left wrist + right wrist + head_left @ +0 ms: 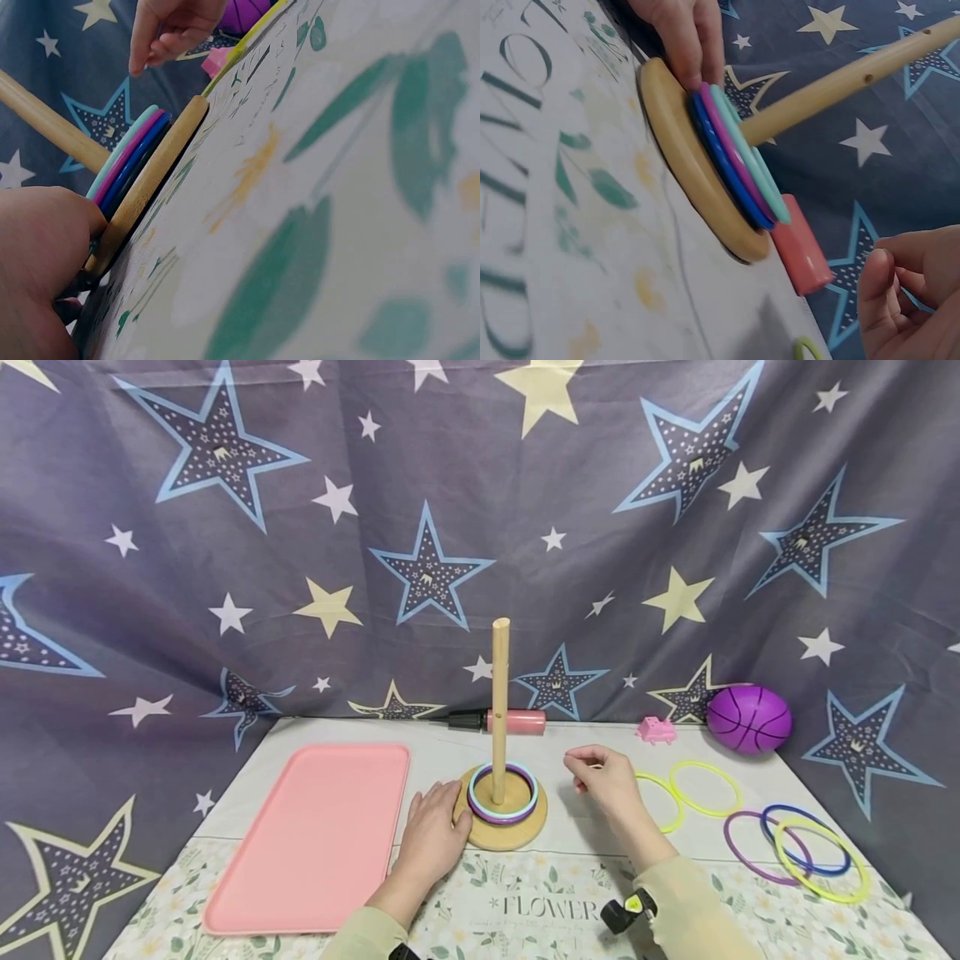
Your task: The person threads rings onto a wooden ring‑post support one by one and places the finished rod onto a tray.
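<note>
A wooden ring-toss stand [500,693], its peg upright on a round base, stands mid-table. Around the foot of the peg lie stacked rings: light blue [742,146] on top, purple [726,142] beneath, then dark blue [718,154]. My left hand [433,831] rests at the base's left edge, its thumb touching the base and its fingers extended beside it. To the right of the stand, above the table, my right hand [606,777] has its thumb and index fingertips together and the other fingers curled. Nothing shows between them.
On the left lies a pink tray [315,843]. Behind the stand is a pink-and-black pump [517,722]. At right are two yellow rings [705,812], overlapping purple [750,868], blue [843,870] and yellow rings [855,897], a pink toy [656,731] and a purple ball [750,718].
</note>
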Tool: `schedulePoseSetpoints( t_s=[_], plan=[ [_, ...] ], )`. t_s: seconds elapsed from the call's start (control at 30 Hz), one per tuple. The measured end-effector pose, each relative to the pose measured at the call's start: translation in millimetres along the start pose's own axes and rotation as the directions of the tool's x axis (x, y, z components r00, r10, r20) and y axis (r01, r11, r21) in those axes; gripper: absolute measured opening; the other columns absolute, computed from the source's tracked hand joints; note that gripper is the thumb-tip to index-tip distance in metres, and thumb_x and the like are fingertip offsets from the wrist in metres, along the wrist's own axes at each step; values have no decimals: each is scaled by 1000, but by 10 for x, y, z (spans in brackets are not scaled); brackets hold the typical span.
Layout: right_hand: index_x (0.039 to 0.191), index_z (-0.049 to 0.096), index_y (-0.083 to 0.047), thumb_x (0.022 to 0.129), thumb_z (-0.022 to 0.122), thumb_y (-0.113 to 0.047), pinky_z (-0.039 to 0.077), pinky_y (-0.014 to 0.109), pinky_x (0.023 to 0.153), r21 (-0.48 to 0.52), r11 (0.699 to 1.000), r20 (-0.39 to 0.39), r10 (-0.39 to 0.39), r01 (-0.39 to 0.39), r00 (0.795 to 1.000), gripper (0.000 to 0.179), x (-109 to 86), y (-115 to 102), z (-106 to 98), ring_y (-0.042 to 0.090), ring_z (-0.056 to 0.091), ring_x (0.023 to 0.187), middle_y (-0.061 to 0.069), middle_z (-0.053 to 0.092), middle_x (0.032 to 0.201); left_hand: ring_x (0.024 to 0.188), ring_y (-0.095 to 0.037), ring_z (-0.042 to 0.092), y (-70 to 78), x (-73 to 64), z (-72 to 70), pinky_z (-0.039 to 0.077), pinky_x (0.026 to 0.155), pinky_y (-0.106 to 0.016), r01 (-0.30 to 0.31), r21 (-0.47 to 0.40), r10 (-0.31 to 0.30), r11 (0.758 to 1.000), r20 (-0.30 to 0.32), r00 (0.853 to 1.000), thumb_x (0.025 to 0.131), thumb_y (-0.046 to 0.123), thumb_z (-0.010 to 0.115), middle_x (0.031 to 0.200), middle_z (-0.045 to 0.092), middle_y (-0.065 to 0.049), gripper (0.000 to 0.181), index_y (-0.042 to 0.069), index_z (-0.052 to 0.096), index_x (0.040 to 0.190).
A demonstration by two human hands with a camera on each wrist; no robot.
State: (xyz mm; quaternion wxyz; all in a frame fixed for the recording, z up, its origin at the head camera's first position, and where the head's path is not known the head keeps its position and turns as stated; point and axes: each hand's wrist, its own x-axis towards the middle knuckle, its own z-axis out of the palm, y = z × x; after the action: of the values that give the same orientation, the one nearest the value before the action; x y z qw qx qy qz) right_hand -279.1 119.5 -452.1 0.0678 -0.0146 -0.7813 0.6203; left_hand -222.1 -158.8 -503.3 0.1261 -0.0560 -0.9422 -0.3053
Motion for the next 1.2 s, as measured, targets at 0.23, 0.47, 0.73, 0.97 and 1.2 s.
schedulePoseSetpoints(
  t_s=[0.23, 0.47, 0.73, 0.97, 1.2],
  plan=[
    [118, 78, 4, 105, 77, -15, 58, 21, 59, -31, 999, -21, 17, -18, 1000, 24, -27, -31, -296, 9, 64, 67, 15, 72, 95, 154, -46, 46, -6, 0, 12, 20, 132, -67, 1, 14, -1, 1000, 6, 1000, 106, 18, 68, 156, 60, -25, 54, -7, 58, 154],
    [127, 75, 6, 105, 78, -18, 59, 23, 61, -23, 999, -53, 35, -36, 998, 33, -44, 20, -592, 9, 65, 67, 2, 71, 91, 154, -46, 45, -15, 3, 6, 19, 133, -67, 4, 12, -4, 1000, 8, 1000, 106, 18, 67, 157, 59, -26, 54, -7, 58, 153],
    [131, 73, 7, 105, 78, -19, 60, 21, 65, -46, 998, -100, 26, -31, 995, 37, -41, 63, -842, 6, 65, 70, -5, 73, 90, 154, -46, 46, -18, -1, 12, 20, 132, -67, -3, 11, 3, 1000, 4, 1000, 106, 18, 68, 156, 60, -25, 54, -7, 58, 154],
    [132, 72, 9, 105, 78, -17, 60, 21, 66, -58, 997, -135, 39, -47, 990, 38, 11, 142, -983, 3, 64, 70, -9, 73, 86, 154, -47, 46, -24, -2, 13, 20, 132, -67, -5, 8, 5, 1000, 1, 1000, 106, 18, 67, 156, 60, -25, 54, -7, 58, 153],
    [136, 68, 11, 105, 77, -13, 63, 22, 67, -5, 998, -160, 63, -64, 985, 40, 100, 333, -1139, 5, 66, 72, -8, 72, 84, 154, -47, 46, -23, 1, 17, 20, 132, -67, -4, 12, 4, 1000, 3, 1000, 106, 19, 67, 156, 59, -26, 55, -7, 58, 153]
  ],
)
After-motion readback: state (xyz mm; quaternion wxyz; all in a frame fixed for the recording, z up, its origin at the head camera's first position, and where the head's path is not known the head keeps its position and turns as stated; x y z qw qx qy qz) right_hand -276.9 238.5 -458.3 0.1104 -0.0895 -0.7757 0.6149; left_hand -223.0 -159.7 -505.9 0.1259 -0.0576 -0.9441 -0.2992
